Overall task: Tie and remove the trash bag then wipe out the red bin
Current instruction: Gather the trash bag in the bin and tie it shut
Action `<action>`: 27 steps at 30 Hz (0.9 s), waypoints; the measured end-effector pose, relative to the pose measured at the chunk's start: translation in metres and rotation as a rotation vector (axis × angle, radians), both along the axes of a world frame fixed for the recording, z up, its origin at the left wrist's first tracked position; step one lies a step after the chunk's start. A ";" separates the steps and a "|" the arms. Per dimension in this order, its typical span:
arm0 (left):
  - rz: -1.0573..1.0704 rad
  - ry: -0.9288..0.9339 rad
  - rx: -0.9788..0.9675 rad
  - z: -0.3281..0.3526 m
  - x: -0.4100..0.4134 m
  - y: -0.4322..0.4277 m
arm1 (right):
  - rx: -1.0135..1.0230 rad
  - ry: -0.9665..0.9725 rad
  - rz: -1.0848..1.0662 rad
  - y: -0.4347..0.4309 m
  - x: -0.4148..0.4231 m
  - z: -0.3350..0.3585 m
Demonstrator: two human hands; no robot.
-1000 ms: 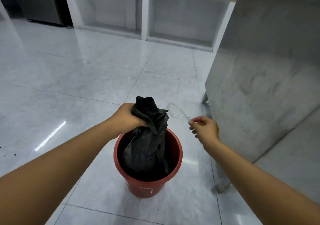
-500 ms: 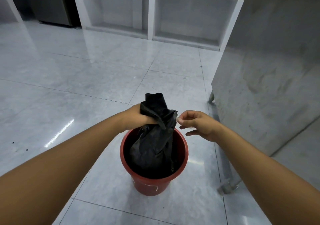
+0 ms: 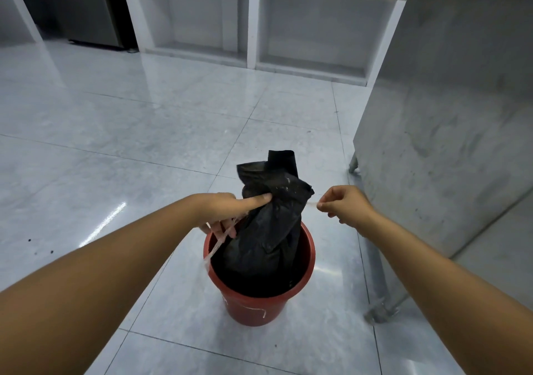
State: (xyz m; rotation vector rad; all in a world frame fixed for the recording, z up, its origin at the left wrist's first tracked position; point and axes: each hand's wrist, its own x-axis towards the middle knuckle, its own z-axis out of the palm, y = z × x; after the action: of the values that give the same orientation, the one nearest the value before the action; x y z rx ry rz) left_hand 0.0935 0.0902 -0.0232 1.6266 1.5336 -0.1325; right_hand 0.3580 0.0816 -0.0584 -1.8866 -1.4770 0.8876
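Note:
A black trash bag (image 3: 268, 230) stands in the red bin (image 3: 253, 311) on the tiled floor, its gathered neck rising above the rim. A thin clear plastic string (image 3: 219, 240) runs round the neck. My left hand (image 3: 227, 211) grips one end of the string, which hangs down over the bin's rim, and its thumb presses against the neck. My right hand (image 3: 344, 206) pinches the other end just to the right of the bag, pulled taut.
A steel cabinet (image 3: 450, 132) on metal legs stands close on the right of the bin. White concrete shelf bays (image 3: 251, 25) line the far wall, with a dark appliance (image 3: 86, 8) at the far left. Glossy grey floor tiles (image 3: 115, 132) spread out to the left.
My right hand has drawn away from the bag's neck to the right, pulling the string taut. My left hand has shifted its grip, and a string end now hangs below it.

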 end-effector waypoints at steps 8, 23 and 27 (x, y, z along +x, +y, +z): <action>0.259 -0.035 -0.045 -0.016 -0.002 -0.017 | -0.191 -0.505 0.190 -0.036 -0.002 -0.011; 0.435 -0.238 -0.062 -0.009 0.007 -0.072 | -0.550 0.268 0.223 -0.080 -0.060 0.019; 0.271 -0.265 -0.260 -0.011 0.011 -0.079 | -0.593 0.337 0.208 -0.084 -0.065 0.022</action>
State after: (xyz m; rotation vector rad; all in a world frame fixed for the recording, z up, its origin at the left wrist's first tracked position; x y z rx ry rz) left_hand 0.1044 0.0110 -0.0342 1.1716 1.4476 0.0304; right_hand 0.2930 -0.0027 -0.0368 -1.8530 -1.3019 1.8037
